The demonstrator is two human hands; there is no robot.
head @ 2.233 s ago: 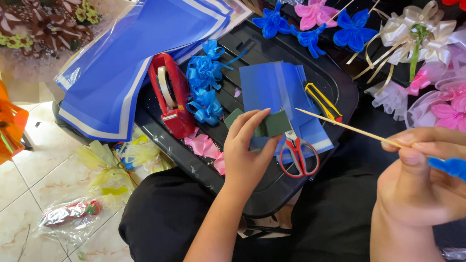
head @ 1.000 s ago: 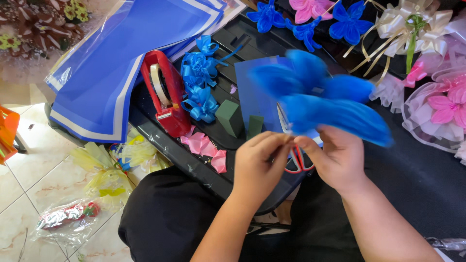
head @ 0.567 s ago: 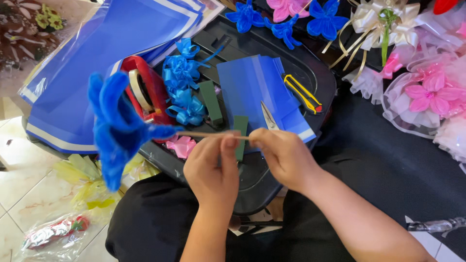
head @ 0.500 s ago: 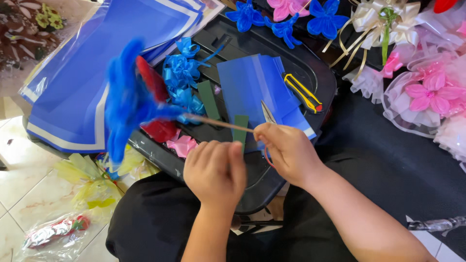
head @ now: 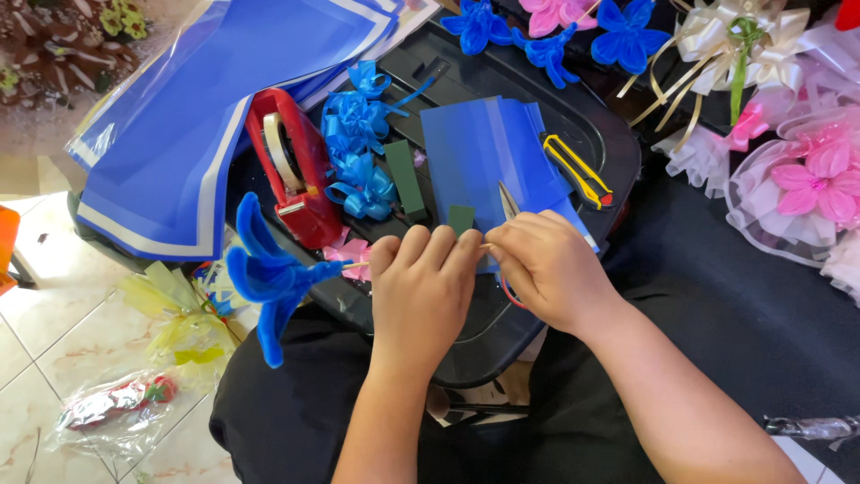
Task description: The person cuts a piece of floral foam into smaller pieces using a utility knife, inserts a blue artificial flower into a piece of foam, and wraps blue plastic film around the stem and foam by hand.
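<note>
Black tray [head: 587, 116] on the lap over tiled floor [head: 54, 305]; both hands' [head: 421, 291] [head: 546, 269] grip clenched on a flower stick [head: 358, 265].

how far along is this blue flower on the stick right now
Done: the blue flower already sits shaped at the left end of its thin stick. In hand: the left hand grips the stick, and the right hand pinches its end beside a green strip. Left: the stick looks bare, and the red tape dispenser and yellow utility knife lie untouched on the black tray.
</note>
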